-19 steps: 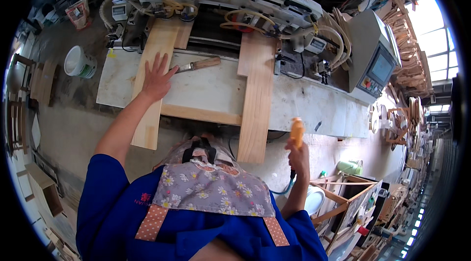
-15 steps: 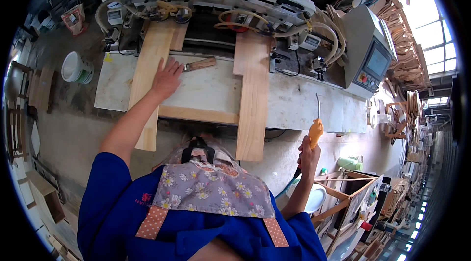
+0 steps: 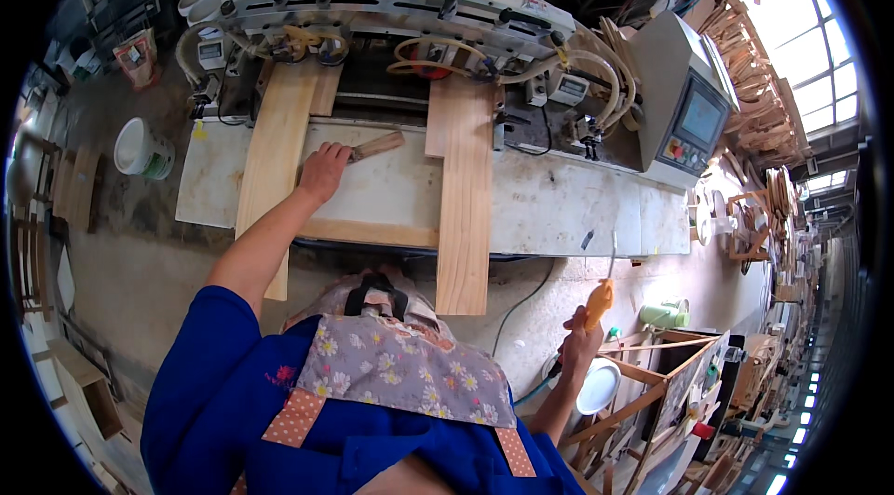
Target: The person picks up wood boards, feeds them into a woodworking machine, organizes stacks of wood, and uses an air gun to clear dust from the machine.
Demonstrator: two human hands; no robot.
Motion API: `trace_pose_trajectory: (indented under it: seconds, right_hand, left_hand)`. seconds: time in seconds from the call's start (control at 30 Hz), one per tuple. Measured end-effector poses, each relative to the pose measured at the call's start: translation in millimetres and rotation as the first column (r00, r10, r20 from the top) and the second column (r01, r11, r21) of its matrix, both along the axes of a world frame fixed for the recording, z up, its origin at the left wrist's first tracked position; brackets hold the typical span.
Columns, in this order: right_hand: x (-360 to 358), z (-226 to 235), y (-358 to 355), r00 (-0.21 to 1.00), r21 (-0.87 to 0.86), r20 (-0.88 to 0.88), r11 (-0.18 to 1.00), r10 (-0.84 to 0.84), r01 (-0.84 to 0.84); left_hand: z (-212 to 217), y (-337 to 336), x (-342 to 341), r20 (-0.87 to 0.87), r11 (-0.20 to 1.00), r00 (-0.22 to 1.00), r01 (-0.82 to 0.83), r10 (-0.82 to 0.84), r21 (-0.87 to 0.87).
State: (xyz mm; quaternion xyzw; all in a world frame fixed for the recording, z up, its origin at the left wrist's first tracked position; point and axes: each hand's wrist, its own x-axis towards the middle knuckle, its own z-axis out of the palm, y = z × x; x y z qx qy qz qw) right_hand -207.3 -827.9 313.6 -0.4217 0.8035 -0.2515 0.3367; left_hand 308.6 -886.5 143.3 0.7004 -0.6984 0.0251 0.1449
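In the head view, your left hand (image 3: 322, 169) is over the white worktable (image 3: 568, 202) with its fingers curled, right at the left end of a flat tool (image 3: 377, 146) with a wooden handle. Your hand hides that end, so I cannot tell whether you grip the tool or only touch it. The handle slants up to the right, between the two long boards. Your left forearm crosses over the left board (image 3: 275, 132). The right board (image 3: 466, 206) lies well apart from that hand, and both boards stick out past the table's front edge. A shorter piece of wood (image 3: 325, 90) sits beside the left board, and a wooden strip (image 3: 372, 232) runs along the front between the boards.

Your right hand (image 3: 583, 335) is closed around a yellow-orange air gun (image 3: 599, 305), in front of the table and to your right, its thin nozzle pointing up toward the table edge. Behind the worktable stands the machine (image 3: 391, 1), with a grey control box (image 3: 700, 118) at its right. A white bucket (image 3: 142, 149) stands on the floor to your left.
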Motion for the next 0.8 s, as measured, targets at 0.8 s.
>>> trace_pose_trajectory:
  seconds: [0.8]
  right_hand:
    - [-153,-219,189,0.509,0.686,0.519,0.690,-0.687,0.231]
  left_hand:
    - [-23,20,-21,-0.049,0.998,0.999,-0.007,0.010,0.065]
